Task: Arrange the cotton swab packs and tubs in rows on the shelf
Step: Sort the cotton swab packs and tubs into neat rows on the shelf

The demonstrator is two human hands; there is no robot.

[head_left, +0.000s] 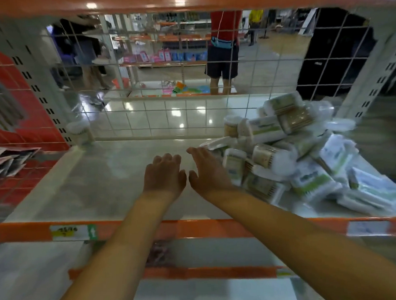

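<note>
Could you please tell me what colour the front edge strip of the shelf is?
Orange: the shelf's front edge strip shows best in the head view.

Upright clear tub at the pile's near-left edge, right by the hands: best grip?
Probably wrap the right hand around the round side wall of the clear plastic cotton swab tub, coming from the left. It stands roughly upright at the heap's edge, its left side facing the bare white shelf; packs crowd its right.

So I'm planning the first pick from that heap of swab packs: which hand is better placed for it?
The right hand, probably. It is open and lies against the left edge of the heap of cotton swab packs and tubs. The left hand, also open, is over bare shelf, farther from the heap.
</note>
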